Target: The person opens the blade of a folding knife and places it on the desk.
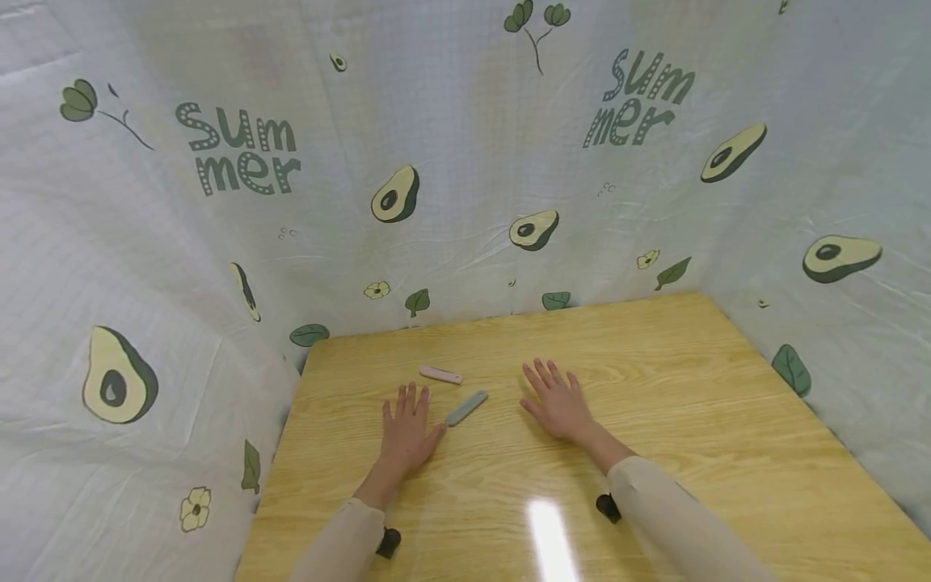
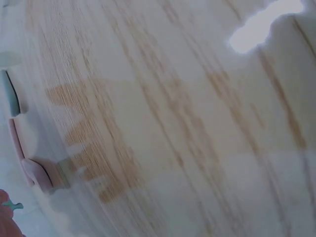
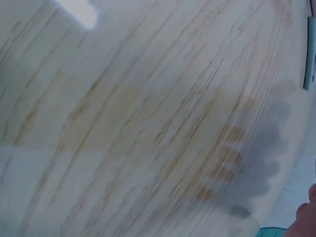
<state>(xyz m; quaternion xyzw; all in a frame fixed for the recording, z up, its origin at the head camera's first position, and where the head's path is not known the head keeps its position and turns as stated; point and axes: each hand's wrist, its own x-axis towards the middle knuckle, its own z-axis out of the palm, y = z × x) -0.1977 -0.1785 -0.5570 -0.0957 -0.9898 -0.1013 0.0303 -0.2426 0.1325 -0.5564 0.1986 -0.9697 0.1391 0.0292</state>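
Note:
In the head view my left hand (image 1: pixel 409 436) is palm down over the table with its fingers spread, its thumb tip right at the near end of a slim grey-green bar (image 1: pixel 467 408) with a small hole at its far end. Just beyond the fingertips lies a similar pale pink bar (image 1: pixel 440 375). A second pink piece (image 2: pixel 37 175) shows in the left wrist view, mostly hidden by the hand from above. Farther right, my right hand (image 1: pixel 562 406) also spreads its fingers palm down, holding nothing. The grey-green bar (image 3: pixel 310 54) appears at the right wrist view's edge.
A wood-grain table (image 1: pixel 655 380) stretches under both hands, with a bright light reflection near its front. White cloth (image 1: pixel 465 145) printed with avocados, leaves and "summer" lettering hangs behind and at both sides. Black wrist devices (image 1: pixel 389 543) sit below the cream sleeves.

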